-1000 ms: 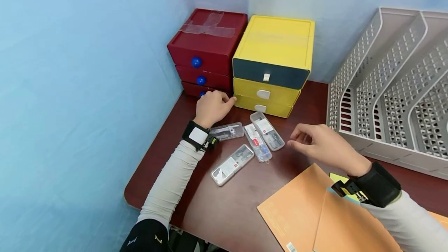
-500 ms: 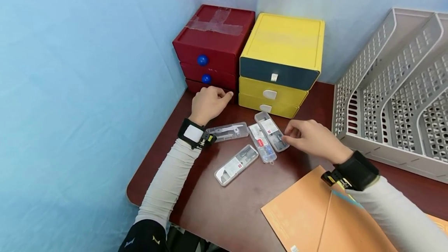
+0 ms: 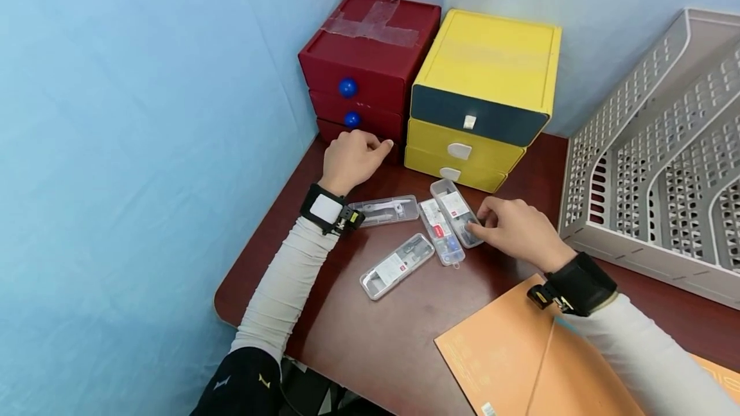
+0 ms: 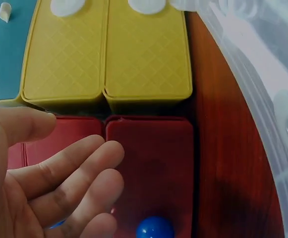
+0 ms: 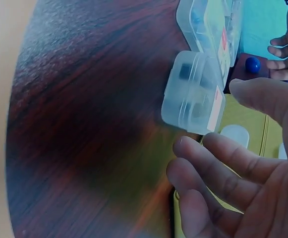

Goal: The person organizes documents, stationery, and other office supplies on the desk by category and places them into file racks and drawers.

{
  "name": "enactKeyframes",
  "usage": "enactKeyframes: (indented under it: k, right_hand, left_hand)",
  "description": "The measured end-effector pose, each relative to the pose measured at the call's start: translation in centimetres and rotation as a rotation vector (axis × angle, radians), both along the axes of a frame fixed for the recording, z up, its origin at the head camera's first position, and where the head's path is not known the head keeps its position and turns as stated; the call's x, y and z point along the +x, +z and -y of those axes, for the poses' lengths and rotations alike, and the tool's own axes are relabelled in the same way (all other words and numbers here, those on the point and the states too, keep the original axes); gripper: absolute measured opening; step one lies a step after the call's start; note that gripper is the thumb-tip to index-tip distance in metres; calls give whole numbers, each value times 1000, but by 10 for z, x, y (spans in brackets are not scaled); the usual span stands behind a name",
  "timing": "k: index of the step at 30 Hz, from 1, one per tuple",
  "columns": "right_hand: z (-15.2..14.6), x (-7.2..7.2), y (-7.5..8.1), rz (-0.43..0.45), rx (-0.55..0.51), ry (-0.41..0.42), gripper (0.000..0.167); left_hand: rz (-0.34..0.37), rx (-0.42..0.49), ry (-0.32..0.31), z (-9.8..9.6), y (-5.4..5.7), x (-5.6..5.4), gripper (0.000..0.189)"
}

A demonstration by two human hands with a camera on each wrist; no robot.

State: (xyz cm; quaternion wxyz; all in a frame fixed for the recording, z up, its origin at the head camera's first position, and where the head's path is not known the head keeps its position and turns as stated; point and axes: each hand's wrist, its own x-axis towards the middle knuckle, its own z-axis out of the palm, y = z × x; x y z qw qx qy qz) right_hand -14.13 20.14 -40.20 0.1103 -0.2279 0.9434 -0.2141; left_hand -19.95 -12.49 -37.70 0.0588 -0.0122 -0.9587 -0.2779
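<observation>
My left hand (image 3: 354, 160) hovers with relaxed, slightly bent fingers before the lowest drawer of the dark red drawer unit (image 3: 370, 60). Its palm and fingers (image 4: 59, 193) show nothing held; a blue knob (image 4: 155, 227) is just beyond them. My right hand (image 3: 517, 228) is at the near end of a clear plastic case (image 3: 452, 203), thumb on one side and fingers on the other. A gap shows between them and the case (image 5: 196, 91) in the right wrist view. Beside it lies a second clear case (image 3: 439, 231) with a red label.
Two more clear cases, one flat near my left wrist (image 3: 386, 210) and one nearer me (image 3: 397, 266), lie on the dark table. A yellow drawer unit (image 3: 488, 50) stands behind. On the right are a grey perforated rack (image 3: 604, 242) and orange folders (image 3: 497, 345).
My right hand has come left from beside the cases to the end of the rightmost one. My left hand stays before the red drawers. The head view has shifted slightly.
</observation>
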Motion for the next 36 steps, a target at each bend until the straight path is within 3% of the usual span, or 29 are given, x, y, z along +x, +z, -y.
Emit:
enactKeyframes:
  k: [9,16,23,30,36]
  right_hand:
    - [-2,8,2,-3,43,-24,36]
    - [-6,18,-3,30,82,-67,47]
    - [11,12,-1,86,83,-58,58]
    - [14,8,-1,158,75,-52,56]
    - [15,6,-4,154,97,-37,57]
  left_hand:
    - [-31,-53,116,24,5,-7,52]
    - [-22,-99,108,35,3,-21,56]
    - [-50,-102,129,46,9,-27,50]
    - [-80,-121,108,53,7,-14,48]
    - [-119,-125,98,58,4,4,45]
